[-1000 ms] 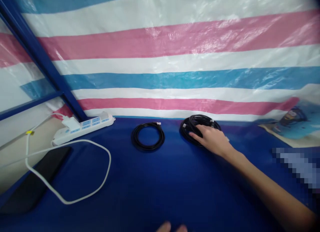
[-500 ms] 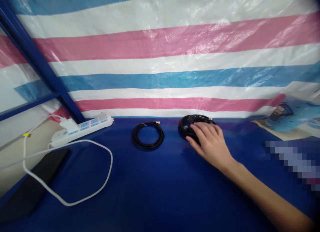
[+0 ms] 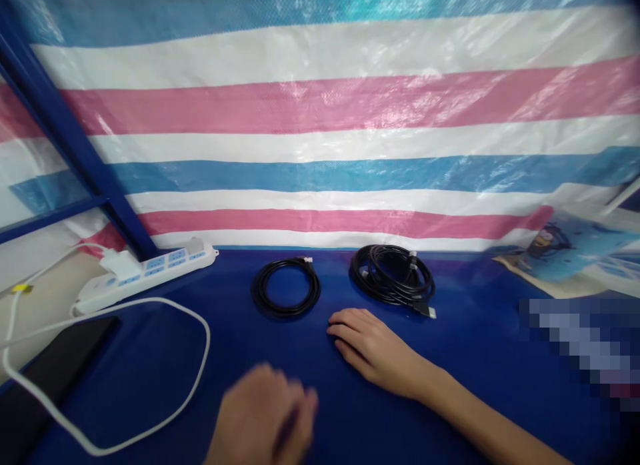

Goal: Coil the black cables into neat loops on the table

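One small coil (image 3: 287,311) of black cable lies on the counter (image 3: 225,338). Right of the small coil, and apart from it, lies the large coil (image 3: 397,293), also black, with its plug (image 3: 430,311) at the near right edge. In front of the small coil and to its right, the right hand (image 3: 373,348) is relaxed, palm down, grasping nothing visible, clear of both coils. The left hand (image 3: 263,411), in front of the small coil, is blurred; its fingers are partly curled, and whether they grasp anything cannot be told. Left of the small coil are the power strip (image 3: 145,278), white cable (image 3: 207,348) and black slab (image 3: 60,365); behind it hangs the striped sheet (image 3: 320,105).
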A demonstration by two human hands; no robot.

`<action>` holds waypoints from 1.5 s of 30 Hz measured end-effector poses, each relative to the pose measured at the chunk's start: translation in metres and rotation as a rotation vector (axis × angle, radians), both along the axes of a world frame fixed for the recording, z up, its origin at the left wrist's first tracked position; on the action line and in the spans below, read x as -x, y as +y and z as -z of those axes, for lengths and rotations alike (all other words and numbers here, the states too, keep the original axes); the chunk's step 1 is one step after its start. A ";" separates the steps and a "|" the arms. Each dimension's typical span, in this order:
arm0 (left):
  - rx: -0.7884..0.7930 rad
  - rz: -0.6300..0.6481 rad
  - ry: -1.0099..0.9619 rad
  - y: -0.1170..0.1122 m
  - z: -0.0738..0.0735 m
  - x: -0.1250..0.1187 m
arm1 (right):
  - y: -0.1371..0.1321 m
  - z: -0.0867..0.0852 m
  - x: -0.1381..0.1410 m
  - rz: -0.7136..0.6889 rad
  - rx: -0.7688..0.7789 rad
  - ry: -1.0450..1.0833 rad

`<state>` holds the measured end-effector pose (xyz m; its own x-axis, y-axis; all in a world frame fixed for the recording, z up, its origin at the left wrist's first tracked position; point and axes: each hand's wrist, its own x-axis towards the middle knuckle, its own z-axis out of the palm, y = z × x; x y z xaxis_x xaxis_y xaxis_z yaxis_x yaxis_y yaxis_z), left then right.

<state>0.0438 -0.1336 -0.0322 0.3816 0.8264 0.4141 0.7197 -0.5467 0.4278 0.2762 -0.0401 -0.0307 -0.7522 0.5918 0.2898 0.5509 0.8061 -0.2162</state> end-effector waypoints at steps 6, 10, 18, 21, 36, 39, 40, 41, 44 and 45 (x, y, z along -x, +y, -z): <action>-0.151 -0.215 0.236 0.113 0.004 -0.015 | -0.002 -0.003 0.001 0.021 0.093 0.047; -0.155 -0.084 0.349 0.113 0.007 -0.024 | 0.001 -0.004 -0.002 0.085 0.143 0.154; -0.310 0.343 0.433 0.072 0.010 -0.056 | 0.005 0.000 -0.006 0.344 0.121 0.350; -0.477 0.412 0.370 0.065 0.008 -0.058 | -0.006 -0.009 -0.004 0.181 0.117 0.244; 1.002 -0.197 -1.084 0.072 -0.012 -0.047 | -0.017 -0.009 0.009 0.581 1.275 1.018; 0.748 -0.209 -0.670 0.078 -0.010 -0.038 | -0.011 -0.008 0.005 0.565 1.140 0.908; 0.636 -0.212 -0.544 0.081 -0.010 -0.032 | -0.010 -0.007 0.003 0.550 1.063 0.832; 0.528 -0.216 -0.444 0.083 -0.010 -0.027 | -0.009 -0.006 0.002 0.542 0.976 0.758; 0.332 -0.228 -0.316 0.092 -0.010 -0.015 | -0.008 -0.001 -0.002 0.547 0.731 0.610; 0.324 -0.227 -0.324 0.094 -0.010 -0.012 | -0.008 0.001 -0.003 0.545 0.670 0.591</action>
<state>0.0562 -0.0397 -0.0221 0.0718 0.9791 0.1904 0.6074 -0.1943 0.7703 0.2790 -0.0484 -0.0315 -0.1808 0.9834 0.0122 0.4650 0.0965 -0.8800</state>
